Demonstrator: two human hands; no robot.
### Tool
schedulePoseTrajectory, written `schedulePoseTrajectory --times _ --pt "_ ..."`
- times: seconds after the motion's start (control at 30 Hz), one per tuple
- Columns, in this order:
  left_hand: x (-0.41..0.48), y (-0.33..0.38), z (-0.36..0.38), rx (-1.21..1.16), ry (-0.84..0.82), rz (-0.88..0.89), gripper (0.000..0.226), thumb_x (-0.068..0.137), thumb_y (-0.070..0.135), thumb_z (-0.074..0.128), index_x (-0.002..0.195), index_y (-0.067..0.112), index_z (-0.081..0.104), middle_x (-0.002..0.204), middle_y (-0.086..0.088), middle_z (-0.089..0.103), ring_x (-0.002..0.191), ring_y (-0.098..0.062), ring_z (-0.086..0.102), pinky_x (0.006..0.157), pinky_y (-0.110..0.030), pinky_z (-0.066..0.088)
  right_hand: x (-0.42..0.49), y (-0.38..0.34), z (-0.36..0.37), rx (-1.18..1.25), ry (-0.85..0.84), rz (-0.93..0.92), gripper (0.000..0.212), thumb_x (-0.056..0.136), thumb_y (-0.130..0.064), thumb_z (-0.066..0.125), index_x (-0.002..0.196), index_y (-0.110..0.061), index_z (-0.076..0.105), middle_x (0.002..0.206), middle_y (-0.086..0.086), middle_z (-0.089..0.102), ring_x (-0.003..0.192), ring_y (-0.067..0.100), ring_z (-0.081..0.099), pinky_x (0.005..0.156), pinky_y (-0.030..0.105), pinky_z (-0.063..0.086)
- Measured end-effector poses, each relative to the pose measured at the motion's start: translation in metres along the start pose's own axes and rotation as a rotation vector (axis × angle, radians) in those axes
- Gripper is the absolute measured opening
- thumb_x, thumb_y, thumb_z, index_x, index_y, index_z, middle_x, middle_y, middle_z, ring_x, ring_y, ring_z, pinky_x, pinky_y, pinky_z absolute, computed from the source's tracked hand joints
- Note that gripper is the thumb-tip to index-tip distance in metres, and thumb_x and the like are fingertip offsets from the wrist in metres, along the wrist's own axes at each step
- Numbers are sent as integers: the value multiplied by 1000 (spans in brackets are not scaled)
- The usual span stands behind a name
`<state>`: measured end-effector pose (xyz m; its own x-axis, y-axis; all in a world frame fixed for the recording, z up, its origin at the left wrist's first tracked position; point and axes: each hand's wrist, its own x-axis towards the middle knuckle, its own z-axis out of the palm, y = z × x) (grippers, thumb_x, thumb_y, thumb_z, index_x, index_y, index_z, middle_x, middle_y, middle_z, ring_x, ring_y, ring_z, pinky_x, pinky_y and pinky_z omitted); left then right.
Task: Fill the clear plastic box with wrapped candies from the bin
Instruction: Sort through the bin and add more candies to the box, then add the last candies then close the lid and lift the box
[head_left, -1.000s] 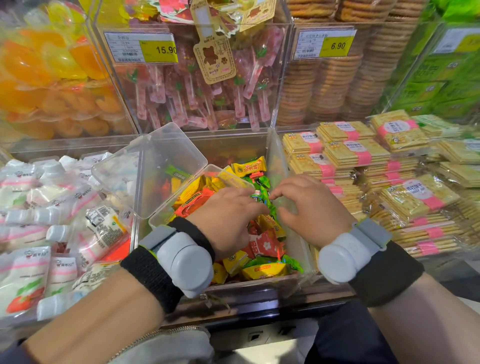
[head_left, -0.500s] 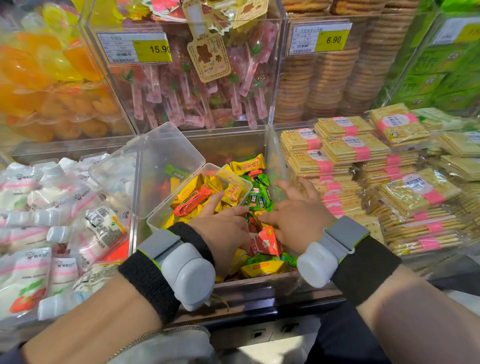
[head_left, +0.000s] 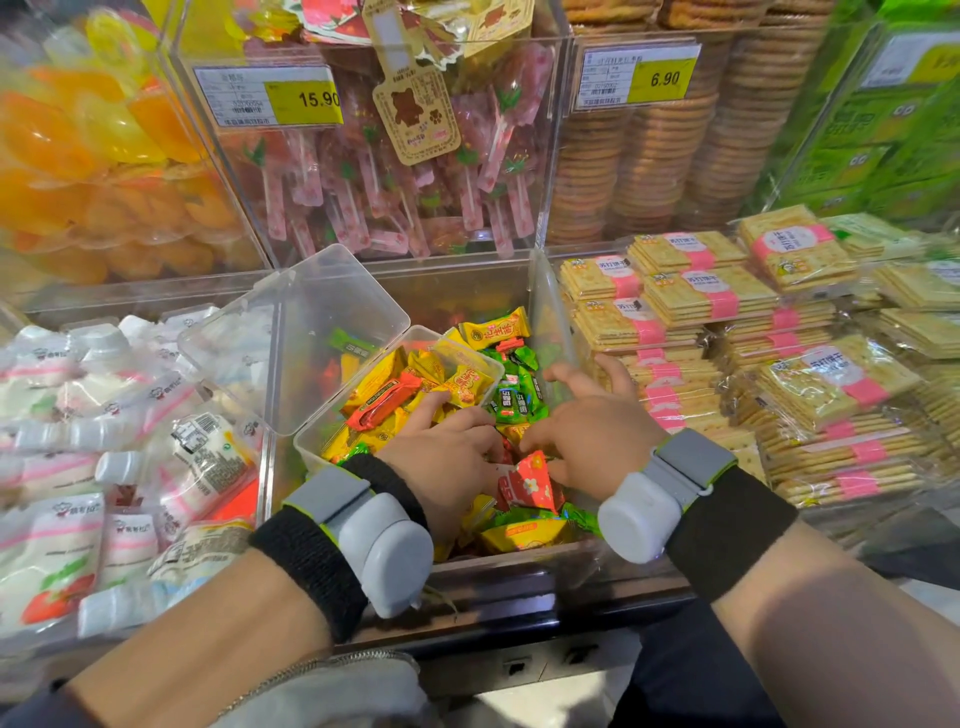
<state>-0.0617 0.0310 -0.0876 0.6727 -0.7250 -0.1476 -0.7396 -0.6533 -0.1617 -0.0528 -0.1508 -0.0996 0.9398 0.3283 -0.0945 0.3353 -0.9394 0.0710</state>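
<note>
The clear plastic box (head_left: 470, 349) rests tilted on the candy pile inside the clear bin (head_left: 524, 564). Its hinged lid (head_left: 337, 322) stands open to the left. Yellow and orange wrapped candies (head_left: 387, 402) fill it to the rim. My left hand (head_left: 447, 462) lies at the box's near right corner, fingers bent down onto the candies, fingertips hidden. My right hand (head_left: 592, 431) is palm down over the loose green candies (head_left: 514, 402), fingers spread. A red wrapped candy (head_left: 530, 483) sits between my two hands.
White pouch snacks (head_left: 130, 457) fill the compartment to the left. Banded cracker packs (head_left: 727, 322) are stacked to the right. Behind stand clear bins of pink lollipops (head_left: 395, 197), orange jelly cups (head_left: 88, 171) and round biscuits (head_left: 675, 156). A dark counter edge (head_left: 519, 613) runs in front.
My left hand has slid back off the box, uncovering the candies in it. My right hand has come nearer and lower into the bin, and its fingers have spread apart.
</note>
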Motion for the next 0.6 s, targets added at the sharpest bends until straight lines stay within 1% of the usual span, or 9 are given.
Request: schedulePoseTrajectory --times 0.07,0.13,0.17,0.2,0.27,0.37,0.47,0.53,0.6 --pt "1 0 -1 -15 4 3 47 73 19 61 115 38 56 136 10 39 140 -17 11 110 -50 -10 -2 -1 1 68 42 23 32 78 -35 62 107 -49 61 139 -6 49 145 28 2 114 54 3" --pt "0 -1 -1 2 11 17 47 70 20 64 114 36 57 135 10 39 139 -16 11 110 -50 -9 -3 0 1 60 113 -38 27 77 -36 63 103 -44 64 123 -10 61 144 18 10 110 51 -8" --pt "-1 -2 -1 1 12 13 47 69 21 65 114 35 58 134 10 39 139 -16 12 110 -49 -8 -3 1 0 65 143 -49 23 78 -35 63 100 -40 66 115 -12 65 141 14 16 107 46 -12" --pt "-1 -3 -1 1 22 15 48 67 21 65 113 34 59 134 10 39 138 -16 13 109 -48 -8 -3 2 -2 82 165 -54 20 78 -33 63 97 -38 67 110 -14 66 137 10 22 104 41 -13" --pt "-2 -5 -1 -35 41 17 48 66 22 66 112 34 60 133 11 40 137 -15 16 108 -44 -8 -4 2 -4 141 199 -49 16 80 -32 62 94 -36 68 108 -15 65 132 7 28 103 35 -13" --pt "-2 -6 -5 -75 42 28 47 67 25 67 113 31 60 133 12 40 136 -14 17 107 -40 -8 -8 3 -9 300 270 -15 16 83 -31 61 96 -35 68 110 -12 63 128 6 37 107 30 -7" --pt "-1 -7 -9 -139 79 19 48 73 40 67 118 32 55 134 15 41 135 -11 21 110 -39 1 -9 2 -17 450 313 8 19 86 -27 57 102 -33 66 110 -12 64 121 8 45 113 31 1" --pt "0 -7 -15 -207 112 -3 51 75 50 64 121 31 52 133 13 46 132 -12 28 107 -35 8 -11 2 -21 510 326 17 22 88 -25 55 106 -32 64 113 -12 65 118 11 48 114 33 9" --pt "1 -6 -21 -281 154 -39 52 76 53 62 121 27 52 124 6 56 123 -17 41 102 -31 15 -13 1 -24 570 349 37 23 88 -23 55 109 -30 64 115 -11 65 117 14 50 111 34 19"
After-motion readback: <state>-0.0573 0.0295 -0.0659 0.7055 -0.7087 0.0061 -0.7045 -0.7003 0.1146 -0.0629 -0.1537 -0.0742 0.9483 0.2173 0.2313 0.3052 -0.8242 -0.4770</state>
